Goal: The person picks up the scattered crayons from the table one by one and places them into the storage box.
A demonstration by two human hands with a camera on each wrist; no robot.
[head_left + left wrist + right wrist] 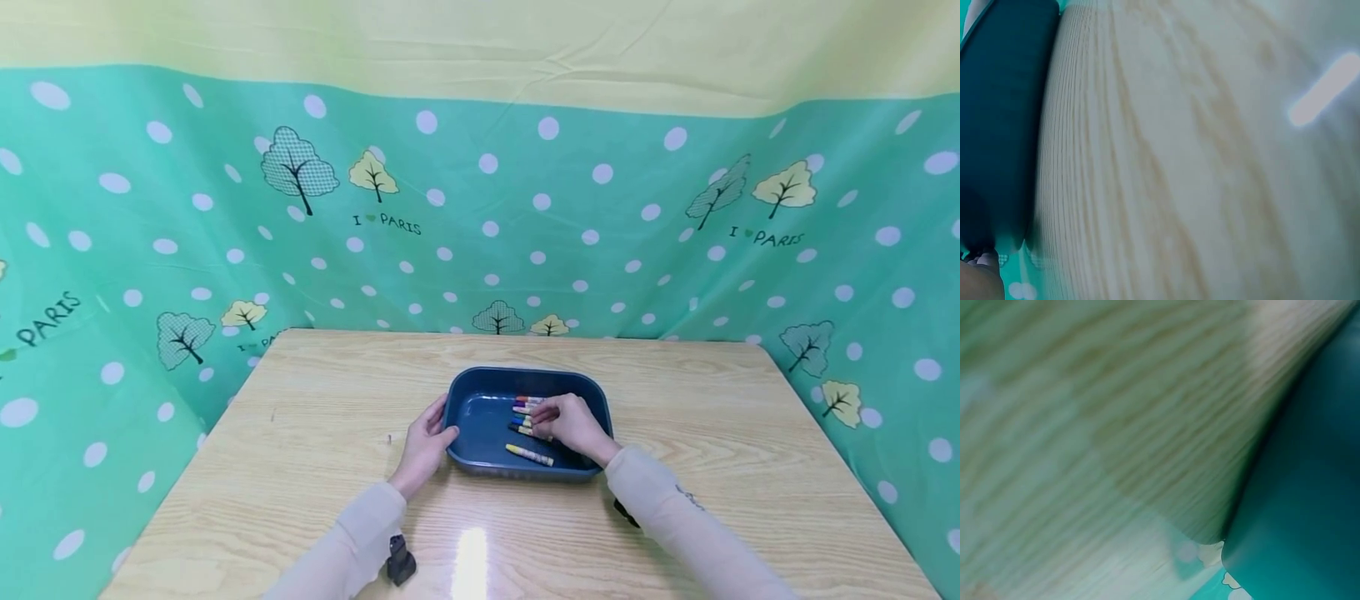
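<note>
A dark blue rectangular basin [480,467] stands on the wooden table. My left hand [424,446] holds its left end, thumb over the rim and fingers along the outer wall. Inside, several crayons lie side by side in a row, among them an orange crayon [525,399] at the far end and a blue crayon [519,422]. My right hand [573,427] reaches in over their right ends, its curled fingertips pinching the black crayon [517,428] at the near end of the row. A yellow crayon [529,455] lies apart, closer to the front wall.
The wooden table [315,467] extends around the basin on all sides. A green dotted curtain [465,225] hangs behind the table and along both sides. Black wrist devices [401,560] sit under both sleeves. Both wrist views show mostly tabletop and the basin's outer wall.
</note>
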